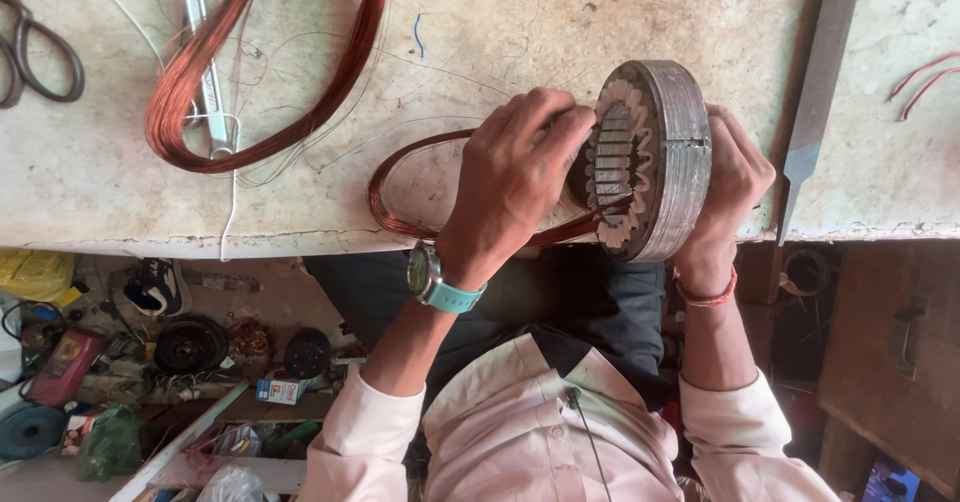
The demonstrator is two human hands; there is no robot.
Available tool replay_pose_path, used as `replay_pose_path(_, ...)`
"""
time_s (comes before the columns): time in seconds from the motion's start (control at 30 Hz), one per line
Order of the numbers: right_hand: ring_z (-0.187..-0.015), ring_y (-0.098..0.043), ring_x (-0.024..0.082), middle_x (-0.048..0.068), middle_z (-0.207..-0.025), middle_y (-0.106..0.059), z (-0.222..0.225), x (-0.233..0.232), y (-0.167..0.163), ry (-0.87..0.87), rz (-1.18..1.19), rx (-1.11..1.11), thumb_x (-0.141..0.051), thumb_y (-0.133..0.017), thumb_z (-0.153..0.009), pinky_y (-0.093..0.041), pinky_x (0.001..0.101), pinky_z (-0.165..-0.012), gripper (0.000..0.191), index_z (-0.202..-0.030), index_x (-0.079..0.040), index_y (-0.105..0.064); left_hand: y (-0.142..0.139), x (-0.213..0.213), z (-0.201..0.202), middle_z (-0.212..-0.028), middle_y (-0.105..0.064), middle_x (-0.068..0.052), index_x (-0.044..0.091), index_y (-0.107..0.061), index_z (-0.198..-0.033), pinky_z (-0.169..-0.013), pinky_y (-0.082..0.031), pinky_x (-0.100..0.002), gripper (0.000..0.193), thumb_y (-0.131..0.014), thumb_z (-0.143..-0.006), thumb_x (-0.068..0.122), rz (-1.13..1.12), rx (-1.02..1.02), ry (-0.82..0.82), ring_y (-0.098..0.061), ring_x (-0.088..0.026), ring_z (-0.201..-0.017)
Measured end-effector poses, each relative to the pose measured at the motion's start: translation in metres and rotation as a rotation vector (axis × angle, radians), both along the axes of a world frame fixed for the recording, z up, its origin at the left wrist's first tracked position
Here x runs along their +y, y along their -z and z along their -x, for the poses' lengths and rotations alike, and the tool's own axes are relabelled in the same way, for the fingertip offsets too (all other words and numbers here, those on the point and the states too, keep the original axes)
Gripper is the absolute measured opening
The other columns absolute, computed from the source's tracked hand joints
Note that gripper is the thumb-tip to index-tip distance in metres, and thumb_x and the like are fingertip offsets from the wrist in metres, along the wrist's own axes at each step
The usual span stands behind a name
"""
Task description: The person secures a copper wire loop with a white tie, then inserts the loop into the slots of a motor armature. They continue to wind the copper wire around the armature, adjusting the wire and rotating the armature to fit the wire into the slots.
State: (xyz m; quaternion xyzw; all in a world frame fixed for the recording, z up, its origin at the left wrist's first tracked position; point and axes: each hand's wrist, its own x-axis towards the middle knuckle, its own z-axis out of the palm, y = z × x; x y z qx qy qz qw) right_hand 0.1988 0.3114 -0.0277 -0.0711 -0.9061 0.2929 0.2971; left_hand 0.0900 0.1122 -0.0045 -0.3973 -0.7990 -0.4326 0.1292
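A round laminated metal stator (672,152) stands on edge at the front of the worn white workbench (90,172). My right hand (733,184) grips its outer rim from behind. My left hand (512,174), with a teal-strapped watch on the wrist, presses its fingertips against the slotted inner face, pinching a small copper wire coil (392,194). That coil loops out to the left over the bench and runs into the stator's slots.
A larger copper wire coil (190,92) lies at the back left over a flat metal tool (207,62). Scissors (35,52) are at the far left, a long flat file (822,82) at the right, red wires (925,80) beyond it. Below the bench edge, motor parts clutter the floor (190,347).
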Motion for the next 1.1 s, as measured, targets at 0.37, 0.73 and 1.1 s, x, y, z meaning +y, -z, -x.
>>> replay_pose_path(0.37,-0.087,-0.073,0.015,0.015,-0.108,-0.076,0.009,-0.005,0.020,0.115,0.020,0.101,-0.013,-0.076,-0.105,-0.059,0.0303,-0.072,0.018,-0.105,0.005,-0.073,0.002,-0.009,0.002,-0.109,-0.065,-0.007,0.005,-0.069,-0.109,-0.087,-0.061,-0.036,0.023,-0.070,-0.090,-0.008,0.074,0.027,0.079,-0.068,-0.023,-0.099)
replay_pose_path(0.73,-0.090,-0.074,0.019,0.015,-0.109,-0.076,0.004,0.001,0.006,-0.007,0.149,-0.028,-0.020,-0.072,-0.106,-0.060,0.0336,-0.076,0.022,-0.104,0.002,-0.074,-0.016,-0.017,-0.016,-0.126,-0.066,-0.010,0.007,-0.067,-0.122,-0.105,-0.057,-0.044,0.024,-0.068,-0.098,0.005,0.069,0.095,0.009,-0.067,-0.028,-0.116)
replay_pose_path(1.1,-0.131,-0.063,0.038,0.021,-0.143,-0.062,-0.012,0.031,-0.034,-0.430,0.038,-0.313,-0.015,-0.075,-0.087,-0.055,0.0453,-0.107,0.045,-0.128,0.000,-0.066,-0.037,-0.038,-0.042,-0.111,-0.065,-0.014,0.001,-0.056,-0.136,-0.085,-0.060,-0.036,0.038,-0.069,-0.103,0.016,0.194,-0.239,0.257,-0.068,-0.025,-0.095)
